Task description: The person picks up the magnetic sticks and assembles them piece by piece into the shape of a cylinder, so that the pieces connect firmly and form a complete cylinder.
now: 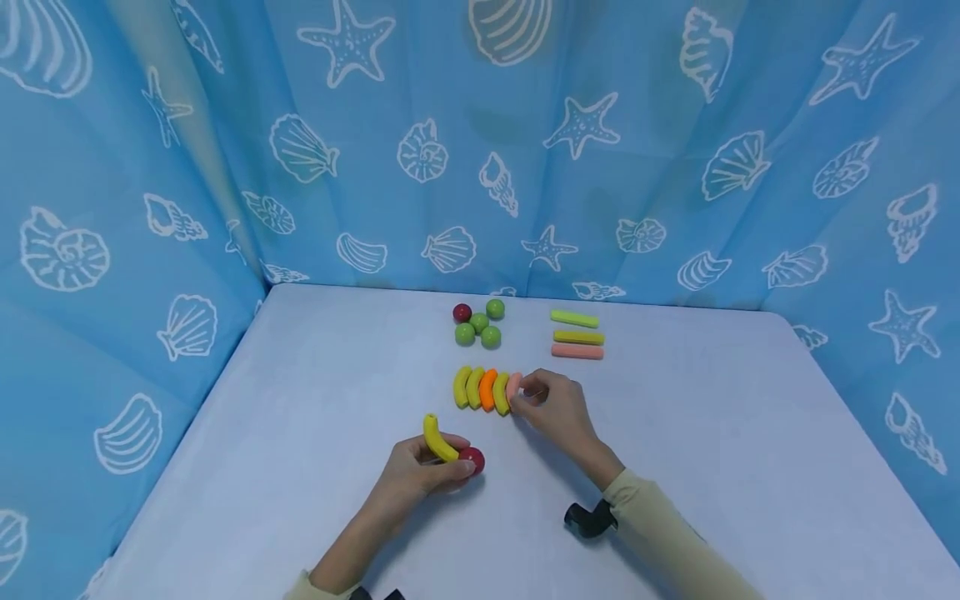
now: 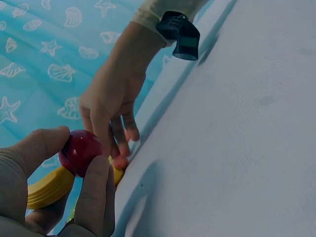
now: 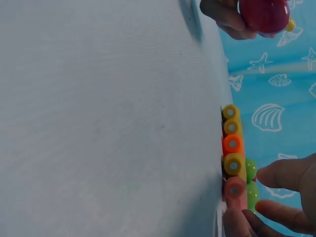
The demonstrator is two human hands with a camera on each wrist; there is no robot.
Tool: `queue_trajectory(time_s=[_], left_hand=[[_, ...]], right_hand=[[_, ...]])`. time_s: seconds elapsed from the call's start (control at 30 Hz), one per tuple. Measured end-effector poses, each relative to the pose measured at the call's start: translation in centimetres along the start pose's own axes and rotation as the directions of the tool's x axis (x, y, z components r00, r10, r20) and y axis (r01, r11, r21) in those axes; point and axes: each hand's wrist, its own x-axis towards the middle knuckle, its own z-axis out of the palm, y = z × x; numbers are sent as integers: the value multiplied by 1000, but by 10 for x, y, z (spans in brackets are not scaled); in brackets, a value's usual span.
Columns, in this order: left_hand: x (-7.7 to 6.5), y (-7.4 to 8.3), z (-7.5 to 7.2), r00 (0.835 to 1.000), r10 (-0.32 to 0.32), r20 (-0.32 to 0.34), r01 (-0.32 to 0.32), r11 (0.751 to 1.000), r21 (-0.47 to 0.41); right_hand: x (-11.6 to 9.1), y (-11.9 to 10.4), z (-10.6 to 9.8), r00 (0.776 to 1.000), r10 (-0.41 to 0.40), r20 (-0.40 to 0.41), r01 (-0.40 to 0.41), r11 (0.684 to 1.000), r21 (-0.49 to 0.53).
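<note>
My left hand (image 1: 420,471) holds a red ball (image 2: 81,152) between thumb and fingertips, and a yellow toy banana (image 1: 439,439) within the same grasp. It is raised in front of a row of toy bananas. My right hand (image 1: 558,408) is at the row's right end, fingertips right at the pink toy banana (image 1: 513,388). In the right wrist view, its thumb and fingers (image 3: 286,217) are spread apart beside that pink piece. Left of the pink one lie a yellow (image 1: 502,394), an orange (image 1: 488,390) and two more yellow toy bananas (image 1: 468,387), side by side.
Behind the row sit several green balls (image 1: 491,337) and a dark red ball (image 1: 462,313). To their right lie three short sticks: yellow-green (image 1: 574,318), yellow (image 1: 578,337) and pink (image 1: 577,352). A blue shell-print curtain (image 1: 480,150) borders the white table (image 1: 337,358).
</note>
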Motion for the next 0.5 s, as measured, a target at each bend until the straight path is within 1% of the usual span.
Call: queue_trajectory(time_s=[0.1, 0.17, 0.3, 0.5], left_hand=[[0, -4, 1, 1000, -27, -4, 27, 1000, -1], [1, -6, 2, 1000, -31, 2, 31, 1000, -7], [5, -7, 4, 1000, -23, 14, 23, 999, -22], [8, -5, 2, 999, -42, -1, 42, 999, -15]], right_hand=[[1, 4, 4, 999, 52, 1, -52, 999, -9], [3, 6, 5, 998, 69, -4, -69, 998, -10], [8, 9, 7, 997, 78, -18, -79, 997, -16], [14, 5, 9, 994, 105, 24, -106, 994, 40]])
